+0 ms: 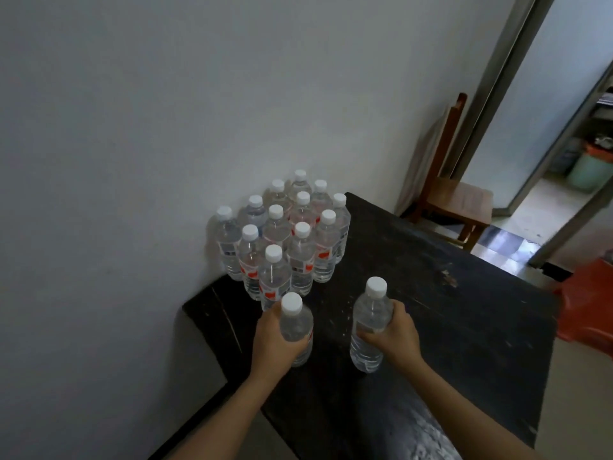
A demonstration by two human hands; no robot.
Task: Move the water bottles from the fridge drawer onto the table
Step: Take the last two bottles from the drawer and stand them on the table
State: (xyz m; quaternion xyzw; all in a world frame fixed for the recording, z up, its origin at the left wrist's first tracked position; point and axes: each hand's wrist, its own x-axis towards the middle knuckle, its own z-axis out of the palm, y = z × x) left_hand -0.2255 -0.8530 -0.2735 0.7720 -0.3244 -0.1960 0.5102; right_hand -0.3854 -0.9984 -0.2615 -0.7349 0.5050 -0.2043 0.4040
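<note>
Each hand [393, 330] grips a bottle [368, 327], table [464, 320]

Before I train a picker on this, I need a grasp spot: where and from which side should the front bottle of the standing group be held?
Grip the front bottle around its upper body, just below the white cap, coming from the near, open side. Other bottles crowd it behind and beside it, and the left hand with its own bottle sits just in front, so come in from above that.

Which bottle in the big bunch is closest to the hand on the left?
The front bottle of the cluster, standing just beyond the left hand; the other grouped bottles stand farther back toward the wall.
</note>
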